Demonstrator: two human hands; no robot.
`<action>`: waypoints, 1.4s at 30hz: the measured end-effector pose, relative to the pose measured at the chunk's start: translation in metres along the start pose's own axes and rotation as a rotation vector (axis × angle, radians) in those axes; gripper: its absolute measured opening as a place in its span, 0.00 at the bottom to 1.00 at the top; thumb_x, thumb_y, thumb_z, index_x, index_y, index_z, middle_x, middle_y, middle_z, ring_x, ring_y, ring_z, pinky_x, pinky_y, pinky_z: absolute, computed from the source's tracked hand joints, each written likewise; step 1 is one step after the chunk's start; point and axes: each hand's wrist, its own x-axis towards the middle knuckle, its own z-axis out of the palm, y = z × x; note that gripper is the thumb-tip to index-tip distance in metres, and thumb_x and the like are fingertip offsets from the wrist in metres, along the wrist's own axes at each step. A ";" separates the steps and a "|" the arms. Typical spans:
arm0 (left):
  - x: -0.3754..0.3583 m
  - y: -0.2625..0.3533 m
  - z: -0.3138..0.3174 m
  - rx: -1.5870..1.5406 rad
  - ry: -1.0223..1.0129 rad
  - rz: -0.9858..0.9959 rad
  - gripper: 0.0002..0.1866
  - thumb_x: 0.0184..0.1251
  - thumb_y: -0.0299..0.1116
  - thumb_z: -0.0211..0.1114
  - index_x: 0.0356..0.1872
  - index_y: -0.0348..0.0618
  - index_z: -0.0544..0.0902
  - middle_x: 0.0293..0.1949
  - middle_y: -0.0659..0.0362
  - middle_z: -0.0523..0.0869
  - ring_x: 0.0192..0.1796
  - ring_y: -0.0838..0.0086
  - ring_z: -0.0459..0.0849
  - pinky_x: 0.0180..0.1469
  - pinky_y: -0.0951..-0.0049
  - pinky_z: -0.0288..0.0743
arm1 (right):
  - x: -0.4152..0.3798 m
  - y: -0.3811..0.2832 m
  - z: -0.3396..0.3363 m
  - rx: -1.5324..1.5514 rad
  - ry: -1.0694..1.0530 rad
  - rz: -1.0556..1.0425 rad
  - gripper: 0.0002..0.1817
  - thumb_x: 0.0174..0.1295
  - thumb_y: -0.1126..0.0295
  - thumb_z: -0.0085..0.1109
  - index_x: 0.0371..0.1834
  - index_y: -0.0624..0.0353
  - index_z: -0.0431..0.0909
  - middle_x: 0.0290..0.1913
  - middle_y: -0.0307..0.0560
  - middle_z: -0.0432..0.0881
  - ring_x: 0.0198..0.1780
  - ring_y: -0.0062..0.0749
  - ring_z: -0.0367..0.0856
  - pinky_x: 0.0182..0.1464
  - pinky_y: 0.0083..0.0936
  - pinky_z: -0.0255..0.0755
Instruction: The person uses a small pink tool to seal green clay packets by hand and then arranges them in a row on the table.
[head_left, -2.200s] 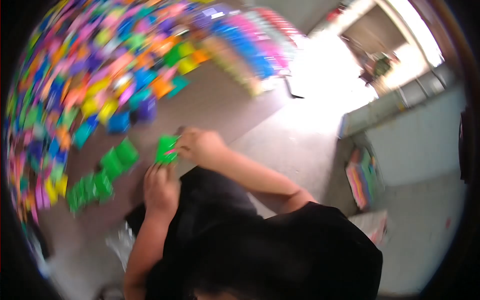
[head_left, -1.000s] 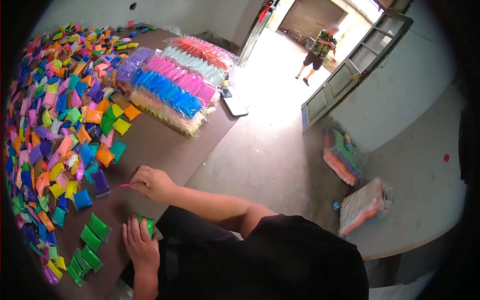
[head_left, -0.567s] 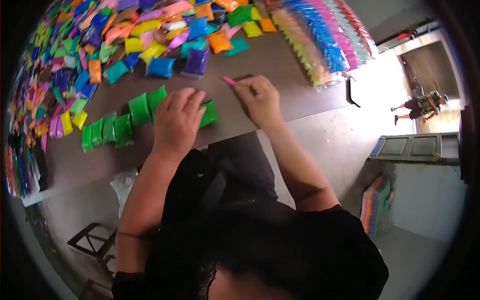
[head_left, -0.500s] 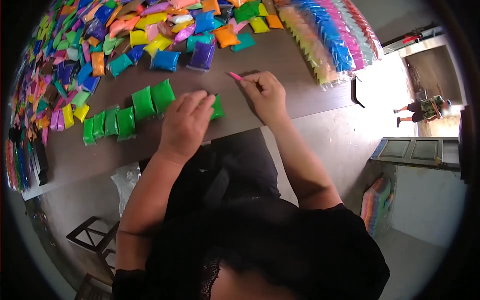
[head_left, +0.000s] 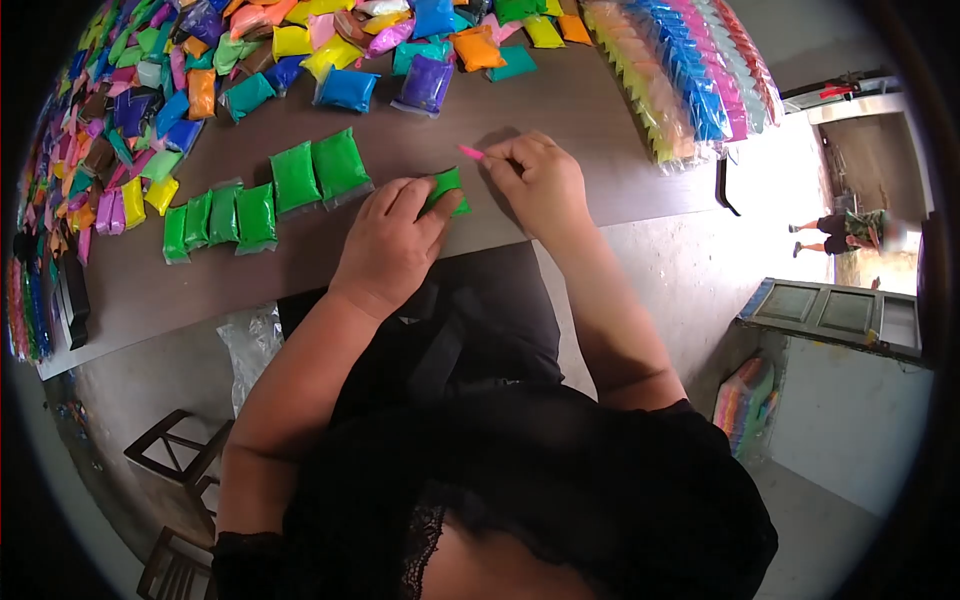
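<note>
My left hand (head_left: 390, 235) is closed on a small green packet (head_left: 448, 187) just above the front part of the table, its fingers partly covering it. In my right hand (head_left: 540, 180), thumb and fingers pinch a slim pink tool (head_left: 470, 152); its exact kind is too small to tell. The pink end points left, a little above the green packet and apart from it. Left of my left hand lies a row of green packets, with two larger ones, such as this green packet (head_left: 340, 163), nearest to it and smaller ones, like this green packet (head_left: 256, 218), farther left.
Many coloured packets (head_left: 345, 90) are heaped across the back and left of the brown table (head_left: 420, 140). Overlapping strips of clear-wrapped packets (head_left: 690, 90) lie at the back right. A wooden chair (head_left: 175, 450) stands at lower left. A person (head_left: 845, 230) is beyond the doorway.
My left hand has shifted right and now has its thumb and fingers around the green packet. The pink tool stays in my right hand. The view has shifted slightly.
</note>
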 end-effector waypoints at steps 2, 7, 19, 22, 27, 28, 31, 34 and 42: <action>-0.001 -0.001 0.003 0.017 0.022 0.013 0.16 0.60 0.30 0.69 0.51 0.46 0.86 0.48 0.58 0.80 0.53 0.64 0.79 0.56 0.64 0.78 | -0.002 -0.002 0.000 0.027 -0.015 -0.033 0.07 0.62 0.63 0.66 0.36 0.54 0.86 0.38 0.47 0.85 0.43 0.46 0.84 0.45 0.39 0.78; -0.001 0.000 0.002 0.026 0.040 0.003 0.13 0.61 0.30 0.68 0.47 0.46 0.87 0.46 0.59 0.82 0.52 0.65 0.80 0.55 0.64 0.78 | 0.009 -0.002 -0.007 -0.225 -0.072 -0.024 0.07 0.62 0.60 0.65 0.37 0.49 0.87 0.39 0.43 0.85 0.43 0.44 0.85 0.44 0.39 0.79; 0.007 -0.011 -0.001 -0.141 0.003 -0.071 0.21 0.61 0.29 0.70 0.57 0.43 0.82 0.48 0.56 0.82 0.52 0.57 0.81 0.55 0.58 0.77 | -0.002 0.017 0.002 0.296 0.091 0.216 0.08 0.63 0.67 0.66 0.40 0.58 0.87 0.36 0.45 0.84 0.36 0.32 0.83 0.42 0.29 0.77; 0.018 -0.014 -0.004 -0.286 0.033 -0.126 0.19 0.64 0.30 0.69 0.57 0.42 0.82 0.47 0.54 0.84 0.50 0.55 0.82 0.56 0.58 0.77 | -0.012 0.021 0.009 0.458 0.234 0.313 0.09 0.62 0.70 0.70 0.43 0.62 0.86 0.33 0.43 0.83 0.36 0.24 0.80 0.42 0.23 0.75; 0.021 -0.016 -0.003 -0.401 0.014 -0.335 0.18 0.62 0.29 0.71 0.54 0.41 0.84 0.47 0.55 0.83 0.48 0.59 0.83 0.53 0.63 0.78 | -0.016 0.023 0.008 0.475 0.233 0.263 0.10 0.62 0.71 0.70 0.43 0.63 0.86 0.34 0.42 0.83 0.36 0.23 0.80 0.42 0.22 0.75; 0.019 -0.017 0.000 0.010 0.090 -0.150 0.18 0.62 0.29 0.71 0.53 0.42 0.84 0.48 0.56 0.82 0.48 0.60 0.83 0.53 0.64 0.78 | -0.015 0.022 0.008 0.445 0.218 0.258 0.10 0.62 0.70 0.70 0.43 0.63 0.86 0.34 0.42 0.83 0.36 0.24 0.80 0.42 0.22 0.75; 0.009 -0.015 0.002 0.050 0.154 0.034 0.18 0.59 0.28 0.72 0.52 0.41 0.84 0.52 0.58 0.80 0.50 0.63 0.82 0.56 0.64 0.77 | -0.015 0.018 0.008 0.380 0.242 0.237 0.10 0.61 0.69 0.71 0.42 0.62 0.87 0.34 0.44 0.83 0.36 0.26 0.80 0.42 0.24 0.75; -0.004 0.001 0.004 0.041 0.056 -0.015 0.18 0.56 0.27 0.72 0.50 0.39 0.84 0.53 0.58 0.80 0.54 0.63 0.80 0.57 0.63 0.76 | -0.009 0.012 0.001 0.309 0.095 0.214 0.10 0.61 0.68 0.70 0.43 0.59 0.87 0.35 0.47 0.84 0.37 0.33 0.83 0.43 0.27 0.77; -0.003 -0.001 0.006 0.056 0.051 0.004 0.19 0.57 0.28 0.71 0.51 0.37 0.84 0.52 0.57 0.81 0.56 0.63 0.79 0.58 0.63 0.76 | 0.004 0.001 0.007 -0.047 -0.038 -0.064 0.06 0.63 0.65 0.66 0.38 0.54 0.87 0.39 0.46 0.85 0.44 0.45 0.84 0.45 0.37 0.78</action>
